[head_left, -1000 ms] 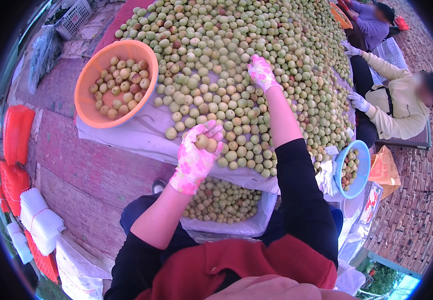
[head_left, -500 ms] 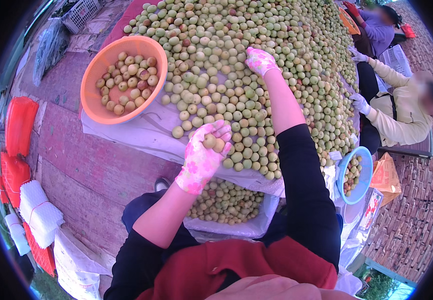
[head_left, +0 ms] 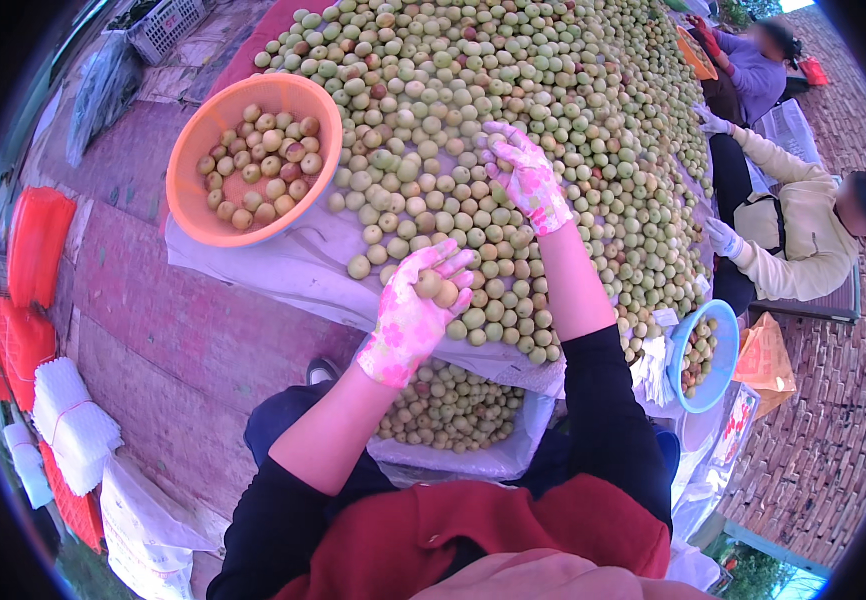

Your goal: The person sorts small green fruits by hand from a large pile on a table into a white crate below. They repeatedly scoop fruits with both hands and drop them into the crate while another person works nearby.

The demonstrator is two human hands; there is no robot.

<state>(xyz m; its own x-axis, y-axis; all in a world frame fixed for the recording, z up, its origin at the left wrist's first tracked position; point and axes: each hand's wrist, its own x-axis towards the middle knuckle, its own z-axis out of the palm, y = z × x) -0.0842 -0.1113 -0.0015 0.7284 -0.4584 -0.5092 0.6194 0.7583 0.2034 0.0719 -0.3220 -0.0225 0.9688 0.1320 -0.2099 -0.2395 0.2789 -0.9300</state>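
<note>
My left hand (head_left: 405, 325), in a pink-flowered white glove, is turned palm up with its fingers curled round two small round yellow-green fruits (head_left: 429, 285). It is just off the near edge of a large spread of similar fruit (head_left: 493, 250) on a cloth-covered surface. My right hand (head_left: 531, 182), gloved the same way, is over the spread with its fingers stretched out and apart. I see nothing held in it. Between my knees sits a lined box (head_left: 538, 425) filled with fruit. An orange basket (head_left: 185, 190) of yellower, partly reddish fruits stands at the spread's left edge.
A blue basin (head_left: 730, 345) with fruit stands at the right. Two co-workers sit along the right side; the nearer one (head_left: 803, 235) wears a cream top and gloves. Red net bundles (head_left: 38, 250) and white foam sleeves (head_left: 73, 410) lie at the left.
My right hand has drawn back slightly toward me, and its fingers have spread. My left hand still holds the two fruits in nearly the same place.
</note>
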